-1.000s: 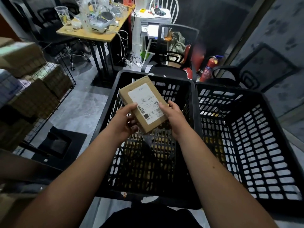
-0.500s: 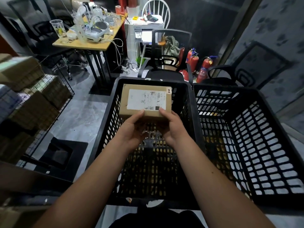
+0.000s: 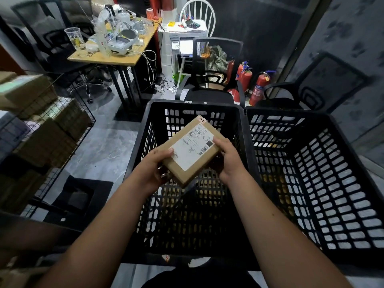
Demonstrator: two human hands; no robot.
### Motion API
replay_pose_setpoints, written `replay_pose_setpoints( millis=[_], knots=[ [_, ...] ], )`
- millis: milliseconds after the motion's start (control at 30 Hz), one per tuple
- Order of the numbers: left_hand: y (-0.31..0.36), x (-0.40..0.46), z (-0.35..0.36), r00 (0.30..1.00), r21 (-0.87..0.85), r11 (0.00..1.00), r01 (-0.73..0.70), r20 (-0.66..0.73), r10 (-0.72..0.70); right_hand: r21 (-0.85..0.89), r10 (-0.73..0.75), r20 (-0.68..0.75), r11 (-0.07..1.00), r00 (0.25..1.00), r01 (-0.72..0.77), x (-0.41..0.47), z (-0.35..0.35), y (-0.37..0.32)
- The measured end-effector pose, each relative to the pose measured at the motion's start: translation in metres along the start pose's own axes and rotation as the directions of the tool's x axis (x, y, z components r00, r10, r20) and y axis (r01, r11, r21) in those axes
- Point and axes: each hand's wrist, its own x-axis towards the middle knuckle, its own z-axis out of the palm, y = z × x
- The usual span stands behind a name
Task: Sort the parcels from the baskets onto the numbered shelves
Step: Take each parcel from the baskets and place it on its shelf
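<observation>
Head view showed, at the left edge, a wire shelf stacked with cardboard boxes, with a strip of grey floor open between it and the first of two black baskets. One brown parcel with a white label was held tilted above the left basket, the left hand gripping its near-left corner and the right hand its right edge, fingers curled around it. Behind the baskets stood two black chairs and three red extinguishers.

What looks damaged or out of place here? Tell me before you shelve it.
Nothing stands out. The parcel looks intact, label flat, held tilted by the left hand and right hand above the basket.
</observation>
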Motion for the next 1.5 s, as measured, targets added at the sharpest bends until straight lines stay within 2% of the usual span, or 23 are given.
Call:
replay_pose_setpoints(
  millis=[100,200,333,467,633,733,867,967,1067,1167,1233,1300,1367,1500],
  knots=[
    [-0.006,0.003,0.001,0.999,-0.087,0.995,-0.038,-0.025,0.035,0.000,0.005,0.017,1.000,1.000,-0.005,-0.004,0.005,-0.001],
    [-0.009,0.005,0.007,0.996,-0.174,0.982,-0.073,-0.063,0.063,-0.099,0.005,0.081,0.995,0.997,0.003,-0.006,0.009,0.005],
    [-0.009,0.008,0.016,0.993,-0.255,0.962,-0.101,-0.090,0.081,-0.308,-0.109,0.168,0.938,0.980,0.158,-0.014,0.022,0.015],
    [-0.014,0.012,0.019,0.995,-0.316,0.945,-0.086,-0.083,0.063,-0.335,-0.189,0.259,0.902,0.947,0.272,-0.015,0.026,0.018],
    [-0.021,0.016,0.018,0.988,-0.143,0.982,-0.124,-0.104,0.110,-0.323,-0.219,0.292,0.893,0.931,0.312,-0.019,0.026,0.008],
    [-0.026,0.009,0.019,0.988,0.057,0.993,-0.101,-0.112,0.107,-0.321,-0.217,0.310,0.893,0.926,0.316,-0.021,0.026,0.002],
    [-0.027,0.003,0.008,0.987,0.299,0.950,-0.092,-0.095,0.126,-0.420,-0.248,0.350,0.820,0.903,0.388,-0.024,0.019,0.002],
    [-0.020,-0.004,0.000,0.973,0.509,0.850,-0.137,-0.093,0.212,-0.423,-0.245,0.364,0.816,0.899,0.393,-0.027,0.014,0.003],
    [-0.017,-0.013,-0.008,0.898,0.665,0.705,-0.248,-0.115,0.425,-0.403,-0.223,0.365,0.837,0.904,0.370,-0.030,0.010,0.004],
    [-0.015,-0.018,-0.015,0.785,0.846,0.419,-0.329,-0.002,0.620,-0.392,-0.205,0.368,0.851,0.907,0.351,-0.034,0.007,0.001],
    [-0.016,-0.020,-0.015,0.734,0.905,0.240,-0.352,0.107,0.671,-0.381,-0.205,0.362,0.858,0.909,0.345,-0.037,0.006,0.000],
    [-0.018,-0.021,-0.012,0.693,0.931,0.122,-0.343,0.164,0.702,-0.361,-0.210,0.347,0.870,0.914,0.337,-0.040,0.005,-0.002],
    [-0.019,-0.021,-0.009,0.670,0.947,0.048,-0.319,0.189,0.718,-0.355,-0.216,0.346,0.871,0.913,0.340,-0.042,0.002,-0.004],
    [-0.016,-0.022,-0.003,0.655,0.965,-0.017,-0.260,0.190,0.731,-0.379,-0.230,0.361,0.849,0.903,0.368,-0.047,-0.005,-0.010]
  ],
)
